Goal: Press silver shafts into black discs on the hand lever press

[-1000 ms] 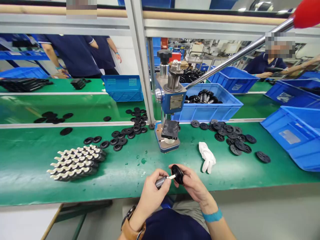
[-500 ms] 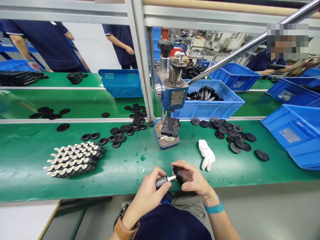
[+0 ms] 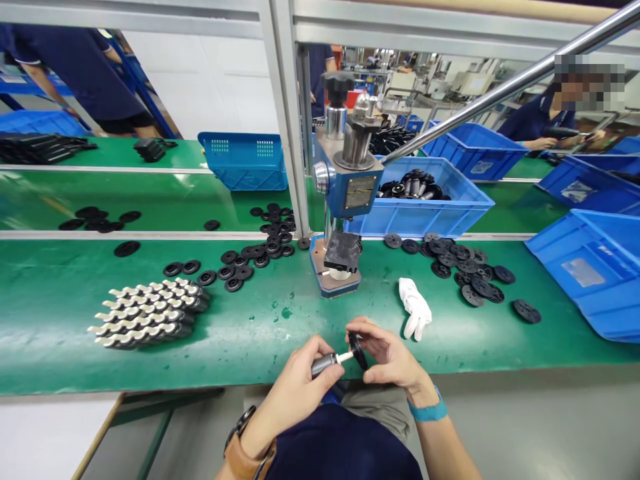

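My left hand (image 3: 311, 373) is closed round a dark grey cylinder (image 3: 324, 364) with a white shaft (image 3: 345, 357) sticking out toward the right. At the shaft's end is a black disc (image 3: 357, 351), tilted nearly edge-on. My right hand (image 3: 390, 357) curves round the disc's far side, fingers at its upper edge and behind it, thumb low near its rim. How far the shaft enters the disc cannot be made out. Beyond my hands stands a blue hand press (image 3: 354, 190) with a black block (image 3: 343, 251) under its ram. To the right lies a white glove (image 3: 414, 309).
Grey cylinders with white tops (image 3: 150, 313) stand in rows at left. Black discs (image 3: 243, 262) lie behind them; more flat discs (image 3: 467, 265) are scattered at right. A blue bin (image 3: 425, 217) holds parts behind the press; another blue bin (image 3: 590, 267) stands at far right. Co-workers are beyond.
The disc has turned from facing left to nearly edge-on, and my right thumb has moved off its face toward the lower rim. My left hand keeps the cylinder. The view has tilted down.
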The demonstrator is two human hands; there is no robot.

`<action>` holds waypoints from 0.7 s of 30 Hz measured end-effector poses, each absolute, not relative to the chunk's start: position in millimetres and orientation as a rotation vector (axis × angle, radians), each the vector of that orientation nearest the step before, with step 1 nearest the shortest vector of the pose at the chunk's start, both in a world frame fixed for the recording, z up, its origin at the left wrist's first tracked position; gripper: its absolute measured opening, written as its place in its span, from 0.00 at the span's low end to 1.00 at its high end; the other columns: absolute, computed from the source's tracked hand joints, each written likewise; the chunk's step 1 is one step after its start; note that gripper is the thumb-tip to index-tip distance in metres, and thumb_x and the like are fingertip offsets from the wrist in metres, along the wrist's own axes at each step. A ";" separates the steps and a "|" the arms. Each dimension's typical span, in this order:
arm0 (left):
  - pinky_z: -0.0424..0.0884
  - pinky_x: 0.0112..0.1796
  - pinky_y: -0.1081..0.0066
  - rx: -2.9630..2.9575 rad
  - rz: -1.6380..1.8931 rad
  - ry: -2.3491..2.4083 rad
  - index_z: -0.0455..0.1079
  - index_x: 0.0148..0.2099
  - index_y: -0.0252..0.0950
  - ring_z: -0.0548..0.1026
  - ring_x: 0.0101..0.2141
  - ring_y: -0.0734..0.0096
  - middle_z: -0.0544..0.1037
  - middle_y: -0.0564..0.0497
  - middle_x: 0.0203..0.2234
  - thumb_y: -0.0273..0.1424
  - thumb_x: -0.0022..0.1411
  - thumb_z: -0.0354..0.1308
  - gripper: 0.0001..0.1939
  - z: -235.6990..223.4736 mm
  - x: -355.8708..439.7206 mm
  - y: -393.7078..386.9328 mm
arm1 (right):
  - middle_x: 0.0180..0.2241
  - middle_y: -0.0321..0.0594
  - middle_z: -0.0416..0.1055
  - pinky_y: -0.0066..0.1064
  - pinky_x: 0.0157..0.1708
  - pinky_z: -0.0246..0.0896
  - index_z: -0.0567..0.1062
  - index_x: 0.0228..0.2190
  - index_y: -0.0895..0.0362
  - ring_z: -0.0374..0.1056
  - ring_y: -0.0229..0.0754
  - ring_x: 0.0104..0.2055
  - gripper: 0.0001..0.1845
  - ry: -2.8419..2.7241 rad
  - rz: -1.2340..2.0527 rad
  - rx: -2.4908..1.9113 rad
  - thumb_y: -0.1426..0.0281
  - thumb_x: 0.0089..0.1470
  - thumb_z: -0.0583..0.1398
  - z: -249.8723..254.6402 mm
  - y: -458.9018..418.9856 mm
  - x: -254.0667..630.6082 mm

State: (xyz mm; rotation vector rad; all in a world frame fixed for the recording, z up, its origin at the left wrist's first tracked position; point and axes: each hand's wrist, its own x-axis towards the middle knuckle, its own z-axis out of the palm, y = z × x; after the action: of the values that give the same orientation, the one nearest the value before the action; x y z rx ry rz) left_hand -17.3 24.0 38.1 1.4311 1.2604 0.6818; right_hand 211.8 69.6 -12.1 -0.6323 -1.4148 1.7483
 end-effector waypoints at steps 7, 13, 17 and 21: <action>0.59 0.32 0.71 1.587 0.638 1.358 0.66 0.40 0.41 0.68 0.27 0.69 0.71 0.59 0.25 0.33 0.63 0.61 0.06 37.5 -21.2 23.5 | 0.50 0.43 0.63 0.38 0.53 0.64 0.77 0.57 0.49 0.65 0.47 0.52 0.43 -1.503 1.710 -0.733 0.51 0.40 0.77 1.6 69.3 215.2; 0.60 0.32 0.70 1.574 0.655 1.366 0.67 0.41 0.41 0.68 0.27 0.68 0.71 0.58 0.25 0.35 0.63 0.61 0.07 31.8 -22.4 22.0 | 0.51 0.43 0.63 0.38 0.52 0.66 0.77 0.57 0.50 0.66 0.47 0.50 0.41 -1.419 1.746 -0.715 0.51 0.43 0.76 0.7 66.9 210.2; 0.59 0.32 0.70 1.569 0.639 1.356 0.66 0.41 0.41 0.68 0.27 0.68 0.70 0.58 0.25 0.35 0.64 0.60 0.07 31.1 -22.6 21.7 | 0.49 0.42 0.62 0.37 0.49 0.67 0.77 0.56 0.50 0.66 0.45 0.47 0.41 -1.351 1.768 -0.692 0.48 0.43 0.75 -4.8 64.8 203.6; 0.59 0.32 0.70 1.567 0.631 1.353 0.65 0.41 0.41 0.68 0.28 0.68 0.69 0.59 0.25 0.35 0.64 0.59 0.07 30.3 -23.0 21.8 | 0.50 0.43 0.62 0.37 0.50 0.67 0.76 0.57 0.49 0.66 0.46 0.49 0.42 -1.428 1.710 -0.736 0.48 0.43 0.75 -2.7 62.2 204.0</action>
State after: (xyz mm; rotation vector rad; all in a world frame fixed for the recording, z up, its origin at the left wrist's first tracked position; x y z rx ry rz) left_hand -23.0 21.8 30.3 1.5668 1.3534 0.6308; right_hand 204.0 62.2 -2.7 -0.7363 -1.4279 1.7103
